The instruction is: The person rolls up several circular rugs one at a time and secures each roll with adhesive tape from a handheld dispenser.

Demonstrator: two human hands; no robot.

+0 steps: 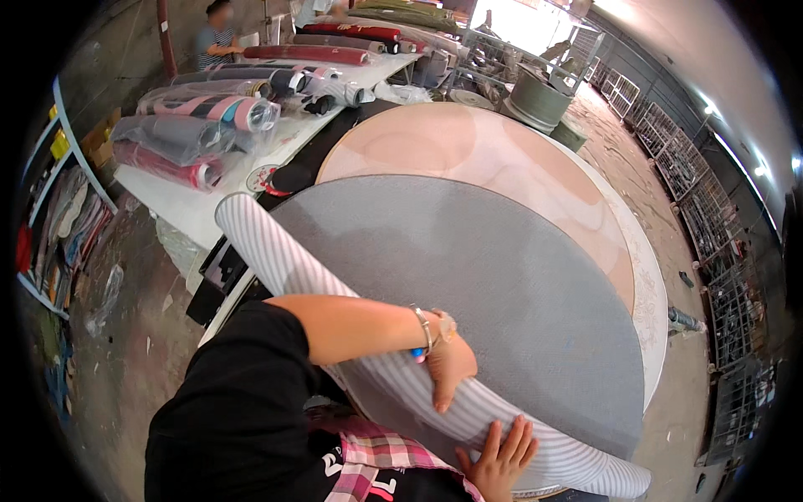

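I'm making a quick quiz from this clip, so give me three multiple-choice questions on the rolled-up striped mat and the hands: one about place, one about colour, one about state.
1. Where does the striped roll lie?
A. along the near edge of the grey round mat
B. on the floor
C. on the shelf at the left

2. What colour is the round mat behind the grey one?
A. green
B. peach
C. black

3. How do the hands meet the roll?
A. both lifted clear
B. both pressed on it
C. one holds scissors

Answers: 1 A, the roll runs across the grey mat's near rim. 2 B, the far disc is pale peach. 3 B, the left hand and right hand lie on the roll, fingers spread.
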